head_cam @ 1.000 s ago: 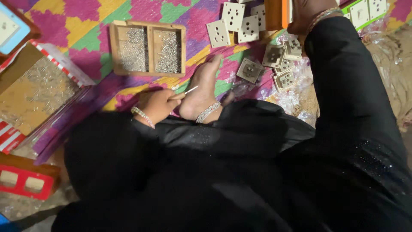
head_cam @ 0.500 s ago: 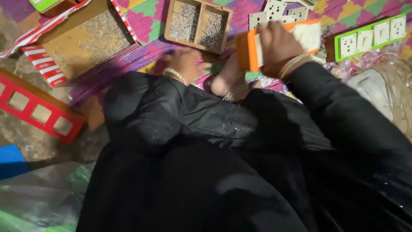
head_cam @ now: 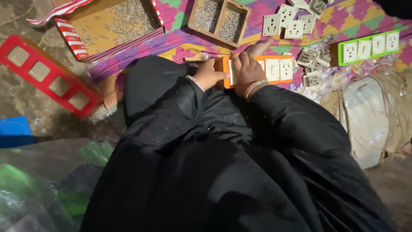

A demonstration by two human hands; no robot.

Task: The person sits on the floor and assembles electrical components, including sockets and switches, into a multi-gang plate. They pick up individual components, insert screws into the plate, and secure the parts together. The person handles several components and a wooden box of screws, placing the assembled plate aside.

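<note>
An orange frame (head_cam: 274, 70) with white socket plates set in it lies on the patterned mat in front of my lap. My right hand (head_cam: 248, 65) rests flat on its left part, fingers pointing away from me. My left hand (head_cam: 209, 74) grips the frame's left end. A thin screwdriver (head_cam: 194, 59) lies on the mat just beyond my left hand. Black sleeves cover both arms, with bangles at the wrists.
A wooden two-part box (head_cam: 219, 19) of small screws sits ahead. A cardboard box (head_cam: 112, 22) of metal pins is at the upper left. Loose white socket plates (head_cam: 284, 23), a green frame (head_cam: 372, 45), a red frame (head_cam: 49, 76) and a wrapped bundle (head_cam: 372, 115) surround me.
The orange frame, held upright in my right hand before, now lies flat on the mat with both hands on it. The camera has shifted its view.
</note>
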